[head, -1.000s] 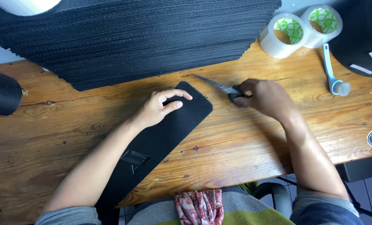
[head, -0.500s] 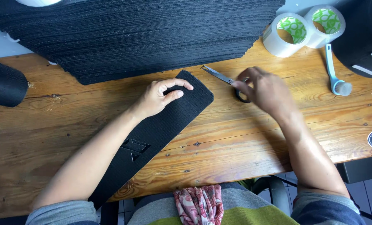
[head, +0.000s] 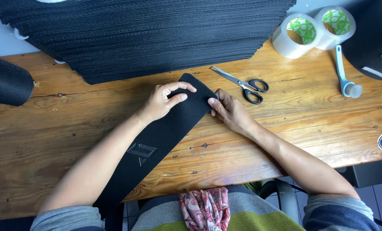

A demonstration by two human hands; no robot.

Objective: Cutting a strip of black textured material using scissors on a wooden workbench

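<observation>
A long black fabric strip (head: 165, 132) lies diagonally on the wooden table (head: 50, 141), with a small embossed emblem near its lower part. My left hand (head: 165, 99) presses flat on the strip's upper end, fingers spread. My right hand (head: 229, 110) touches the strip's right edge near that end, fingers on the cloth. Black-handled scissors (head: 244, 84) lie on the table just beyond my right hand, with nothing holding them.
A tall stack of black fabric pieces (head: 148, 34) fills the back of the table. Two rolls of clear tape (head: 310, 30) and a pale blue handled tool (head: 345, 75) sit at the back right. A black roll (head: 7, 83) lies at the left edge.
My right hand has let go of the scissors, which now lie on the table, and has moved left to the strip's edge. My left hand stays on the strip.
</observation>
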